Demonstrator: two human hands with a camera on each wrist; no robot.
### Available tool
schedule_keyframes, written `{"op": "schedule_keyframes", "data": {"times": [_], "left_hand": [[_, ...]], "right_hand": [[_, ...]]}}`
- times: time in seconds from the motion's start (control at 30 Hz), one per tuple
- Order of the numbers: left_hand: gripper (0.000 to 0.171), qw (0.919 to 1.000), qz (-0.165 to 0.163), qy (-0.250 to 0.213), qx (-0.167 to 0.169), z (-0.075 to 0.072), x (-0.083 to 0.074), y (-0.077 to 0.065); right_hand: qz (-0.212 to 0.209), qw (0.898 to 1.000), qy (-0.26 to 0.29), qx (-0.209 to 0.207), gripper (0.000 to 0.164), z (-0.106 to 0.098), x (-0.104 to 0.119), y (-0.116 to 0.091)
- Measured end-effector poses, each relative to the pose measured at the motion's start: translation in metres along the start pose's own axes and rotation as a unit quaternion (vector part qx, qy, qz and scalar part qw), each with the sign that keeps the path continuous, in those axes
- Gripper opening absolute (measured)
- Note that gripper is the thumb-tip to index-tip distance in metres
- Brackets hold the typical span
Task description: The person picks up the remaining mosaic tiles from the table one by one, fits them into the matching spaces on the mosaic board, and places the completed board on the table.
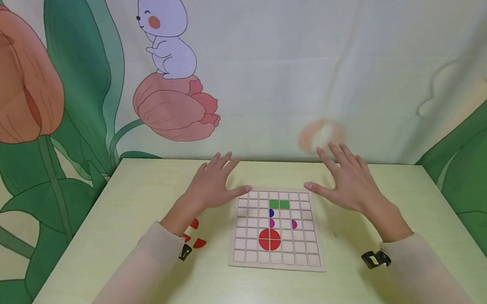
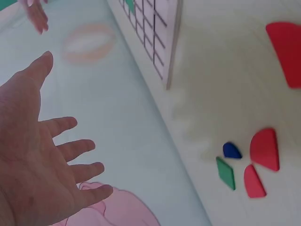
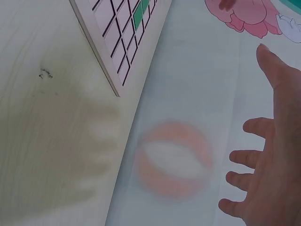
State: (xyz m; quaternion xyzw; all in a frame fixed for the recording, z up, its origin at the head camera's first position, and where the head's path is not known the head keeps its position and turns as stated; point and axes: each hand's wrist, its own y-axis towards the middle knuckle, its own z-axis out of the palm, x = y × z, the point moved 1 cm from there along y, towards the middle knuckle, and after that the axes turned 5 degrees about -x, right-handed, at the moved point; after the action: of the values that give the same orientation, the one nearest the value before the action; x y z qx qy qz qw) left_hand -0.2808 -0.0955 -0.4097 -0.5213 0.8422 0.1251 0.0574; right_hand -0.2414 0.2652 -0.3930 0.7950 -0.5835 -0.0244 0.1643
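My left hand point(image 1: 211, 185) is raised over the far left part of the table, fingers spread and nothing in it. The right hand point(image 1: 349, 184) mirrors it on the other side, fingers apart and likewise holding nothing. Between and below them lies a white grid board point(image 1: 251, 257). On its squares are two green squares point(image 1: 279, 204), a blue half-round piece point(image 1: 271, 213), two magenta half-round pieces point(image 1: 294, 224) and a red circle point(image 1: 269, 239) made of quarter pieces. Loose red pieces point(image 2: 265, 149), a small blue piece point(image 2: 232, 150) and a green diamond point(image 2: 225, 173) lie left of the board.
The pale table point(image 1: 279, 295) meets a printed curtain point(image 1: 263, 75) along its far edge. A small dark mark point(image 3: 45, 73) shows on the tabletop right of the board. Black straps point(image 1: 376, 259) sit at both wrists.
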Motion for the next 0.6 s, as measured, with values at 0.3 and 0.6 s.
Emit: {"op": "schedule_keyframes", "data": {"times": [0.3, 0.6], "left_hand": [[0.09, 0.9993, -0.016, -0.034, -0.002, -0.011, 0.036, -0.019], [0.071, 0.9984, -0.054, -0.016, 0.008, -0.003, 0.074, -0.053]], "right_hand": [[-0.029, 0.998, 0.04, -0.027, 0.099, 0.011, 0.006, -0.021], [-0.034, 0.997, 0.067, 0.004, 0.099, 0.031, 0.015, -0.052]]}}
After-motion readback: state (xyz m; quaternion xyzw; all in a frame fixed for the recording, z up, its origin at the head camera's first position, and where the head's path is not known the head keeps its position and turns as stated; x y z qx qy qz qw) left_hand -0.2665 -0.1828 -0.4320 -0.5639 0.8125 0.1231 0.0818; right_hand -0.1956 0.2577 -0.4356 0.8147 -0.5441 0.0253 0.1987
